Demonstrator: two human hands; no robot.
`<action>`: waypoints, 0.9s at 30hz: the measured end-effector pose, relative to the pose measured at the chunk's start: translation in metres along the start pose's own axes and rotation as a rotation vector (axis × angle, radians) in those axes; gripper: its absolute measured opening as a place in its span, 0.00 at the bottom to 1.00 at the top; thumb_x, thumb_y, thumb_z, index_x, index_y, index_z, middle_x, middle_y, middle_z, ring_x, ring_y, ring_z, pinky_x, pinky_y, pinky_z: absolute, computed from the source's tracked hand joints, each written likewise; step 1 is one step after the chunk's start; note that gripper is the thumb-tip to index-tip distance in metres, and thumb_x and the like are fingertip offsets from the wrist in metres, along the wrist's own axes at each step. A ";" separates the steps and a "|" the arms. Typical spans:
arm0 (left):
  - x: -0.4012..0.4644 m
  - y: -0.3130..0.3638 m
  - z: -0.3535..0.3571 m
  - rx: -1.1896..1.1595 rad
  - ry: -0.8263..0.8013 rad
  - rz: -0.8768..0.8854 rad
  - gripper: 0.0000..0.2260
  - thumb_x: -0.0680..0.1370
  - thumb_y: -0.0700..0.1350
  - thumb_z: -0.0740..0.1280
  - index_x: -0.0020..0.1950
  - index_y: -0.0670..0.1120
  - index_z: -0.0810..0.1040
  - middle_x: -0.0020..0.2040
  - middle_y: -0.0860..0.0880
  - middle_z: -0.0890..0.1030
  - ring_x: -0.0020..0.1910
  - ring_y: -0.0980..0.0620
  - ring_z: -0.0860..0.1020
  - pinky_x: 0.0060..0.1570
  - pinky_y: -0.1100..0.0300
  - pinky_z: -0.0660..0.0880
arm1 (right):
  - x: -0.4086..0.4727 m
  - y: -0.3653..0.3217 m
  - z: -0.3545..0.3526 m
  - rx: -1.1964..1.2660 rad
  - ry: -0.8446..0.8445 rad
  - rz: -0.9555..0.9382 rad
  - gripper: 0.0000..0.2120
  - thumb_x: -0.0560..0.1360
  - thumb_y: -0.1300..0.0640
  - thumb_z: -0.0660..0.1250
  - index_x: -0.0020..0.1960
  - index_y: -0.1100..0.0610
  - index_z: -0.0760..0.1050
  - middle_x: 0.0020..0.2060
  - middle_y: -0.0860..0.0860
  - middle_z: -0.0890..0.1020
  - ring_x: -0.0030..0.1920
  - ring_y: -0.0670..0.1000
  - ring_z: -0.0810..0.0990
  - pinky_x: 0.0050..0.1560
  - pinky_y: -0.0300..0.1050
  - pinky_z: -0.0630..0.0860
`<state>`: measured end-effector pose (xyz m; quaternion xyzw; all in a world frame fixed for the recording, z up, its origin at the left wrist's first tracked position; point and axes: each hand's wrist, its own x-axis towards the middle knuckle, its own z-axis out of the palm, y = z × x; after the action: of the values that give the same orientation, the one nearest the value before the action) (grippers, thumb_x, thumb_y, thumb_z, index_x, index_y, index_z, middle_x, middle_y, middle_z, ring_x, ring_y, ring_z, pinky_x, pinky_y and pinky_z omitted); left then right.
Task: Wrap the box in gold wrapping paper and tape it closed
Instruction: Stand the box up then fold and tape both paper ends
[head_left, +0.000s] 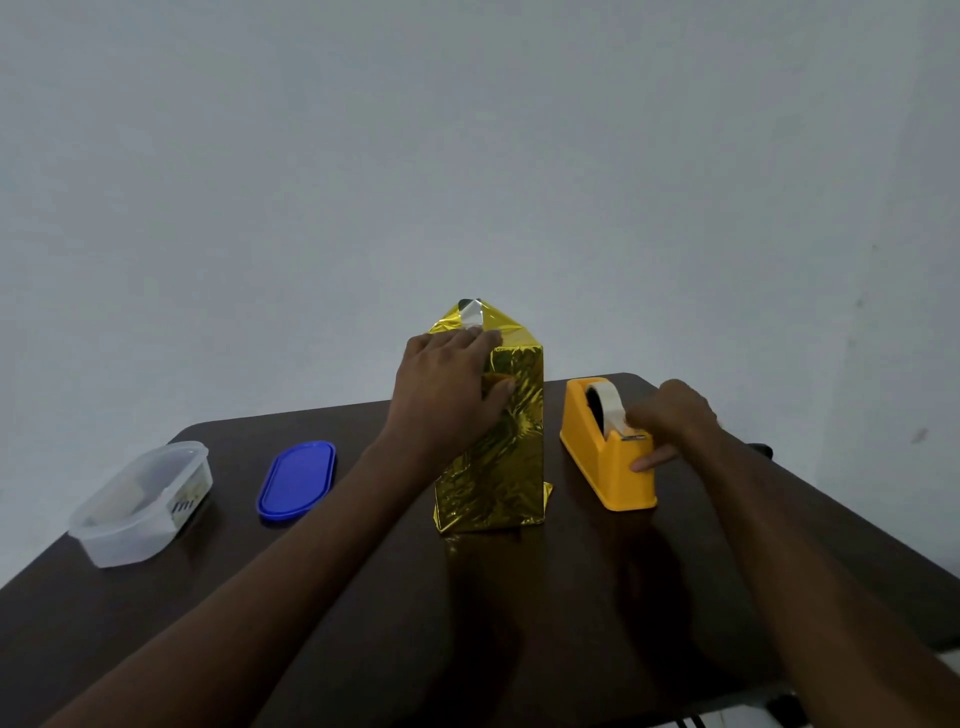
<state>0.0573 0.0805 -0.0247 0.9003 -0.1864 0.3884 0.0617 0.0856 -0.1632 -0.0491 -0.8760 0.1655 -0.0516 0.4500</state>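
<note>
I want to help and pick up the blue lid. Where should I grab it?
The blue lid lies flat on the table, so there is nothing to wrap your fingers round. Probably best to come from the near side, slip your fingertips under its raised rim at one narrow rounded end, and pinch with your thumb on top.

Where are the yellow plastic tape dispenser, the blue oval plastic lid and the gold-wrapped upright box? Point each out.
yellow plastic tape dispenser (597, 457), head view, on its near sloping side.
blue oval plastic lid (297, 480), head view, on its flat top.
gold-wrapped upright box (506, 467), head view, on its front face.
</note>
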 end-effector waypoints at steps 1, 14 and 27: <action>0.000 0.000 0.000 0.001 -0.005 0.000 0.25 0.75 0.58 0.62 0.68 0.48 0.75 0.66 0.48 0.78 0.67 0.46 0.74 0.65 0.51 0.64 | 0.001 0.000 0.000 0.057 -0.031 0.027 0.12 0.74 0.59 0.73 0.46 0.61 0.70 0.50 0.59 0.80 0.45 0.58 0.81 0.49 0.50 0.82; 0.000 -0.001 0.002 0.013 0.006 -0.001 0.24 0.74 0.59 0.63 0.67 0.48 0.76 0.64 0.47 0.80 0.63 0.45 0.76 0.63 0.49 0.67 | -0.021 0.044 0.021 0.585 0.143 0.007 0.09 0.75 0.64 0.67 0.37 0.58 0.72 0.35 0.55 0.77 0.40 0.58 0.83 0.47 0.60 0.83; 0.000 0.000 0.000 0.018 -0.010 0.001 0.25 0.75 0.59 0.63 0.67 0.47 0.76 0.65 0.47 0.79 0.64 0.45 0.76 0.63 0.49 0.66 | -0.012 0.053 0.023 0.563 0.208 0.078 0.16 0.73 0.55 0.75 0.54 0.65 0.79 0.47 0.62 0.81 0.36 0.53 0.77 0.52 0.57 0.80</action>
<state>0.0571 0.0805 -0.0246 0.9027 -0.1838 0.3854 0.0527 0.0674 -0.1700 -0.1044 -0.7000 0.2232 -0.1675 0.6573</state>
